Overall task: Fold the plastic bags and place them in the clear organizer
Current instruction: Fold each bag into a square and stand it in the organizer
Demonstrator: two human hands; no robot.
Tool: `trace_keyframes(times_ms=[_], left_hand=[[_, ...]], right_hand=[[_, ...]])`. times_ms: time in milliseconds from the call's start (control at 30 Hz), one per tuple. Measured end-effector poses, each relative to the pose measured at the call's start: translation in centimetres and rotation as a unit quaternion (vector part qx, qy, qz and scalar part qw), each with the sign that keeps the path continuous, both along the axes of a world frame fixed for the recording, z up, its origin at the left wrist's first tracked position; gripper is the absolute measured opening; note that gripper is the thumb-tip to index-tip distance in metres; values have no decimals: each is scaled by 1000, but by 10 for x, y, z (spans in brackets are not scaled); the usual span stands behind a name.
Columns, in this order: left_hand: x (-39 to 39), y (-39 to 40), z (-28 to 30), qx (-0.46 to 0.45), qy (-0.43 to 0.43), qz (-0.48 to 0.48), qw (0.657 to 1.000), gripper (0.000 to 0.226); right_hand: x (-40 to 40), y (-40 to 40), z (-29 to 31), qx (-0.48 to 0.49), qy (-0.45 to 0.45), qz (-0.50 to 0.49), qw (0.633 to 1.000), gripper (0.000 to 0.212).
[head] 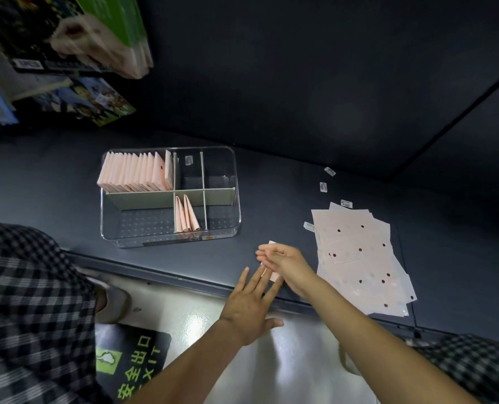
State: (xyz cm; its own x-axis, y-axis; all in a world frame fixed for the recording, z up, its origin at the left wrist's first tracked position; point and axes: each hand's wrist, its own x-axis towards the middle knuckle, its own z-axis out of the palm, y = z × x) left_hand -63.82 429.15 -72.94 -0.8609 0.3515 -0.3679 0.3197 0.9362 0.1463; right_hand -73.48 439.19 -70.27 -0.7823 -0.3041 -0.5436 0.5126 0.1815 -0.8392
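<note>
While the right hand (283, 262) curls its fingers round a small pink folded bag (273, 274), its grip pinching the piece just above the counter (271, 182), the left hand (249, 301) lies flat and spread beside it, fingertips touching the bag's lower edge, holding nothing. That pairing looks like the last crease being pressed in: one hand keeps the fold together, the other steadies or smooths it against the counter's front edge.

Just to the right, a loose stack of flat, unfolded plastic bags (359, 255) lies fanned out, pale with dark dots, close at hand so the next one can be drawn over without reaching. Beyond and to the left sits the clear organizer (227, 228), split by pale dividers. Its far-left compartment is packed with a row of upright folded bags (134, 173), and a near middle compartment holds a few more folded bags (187, 215) leaning against one another; the rest look empty. Standing them on edge plainly saves room.

Between the hands and the organizer nothing stands in the way. A few small white labels (324, 186) lie scattered past the stack, and magazines or boxes (67, 39) hang blurred at upper left, well apart from the work.
</note>
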Motion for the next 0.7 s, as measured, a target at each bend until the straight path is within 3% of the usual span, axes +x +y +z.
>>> trace_keyframes(times_ms=[133,300,433,567,700], left_hand=[[-1,-1,-1,-1,4,-4,1000,83],[-3,-11,3,-11,-1,-31,999,83],[-8,-32,10,-44,-9,-93,995,79],[-14,-53,17,-67,0,-145,987,74],[-17,-71,20,-68,8,-142,988,66]], right_hand=[[-18,2,-3,2,-29,7,1000,27],[-31,6,-2,123,89,90,984,24],[-34,12,4,263,201,213,919,23],[-34,20,8,385,279,321,819,19],[-22,24,11,437,231,303,815,12]])
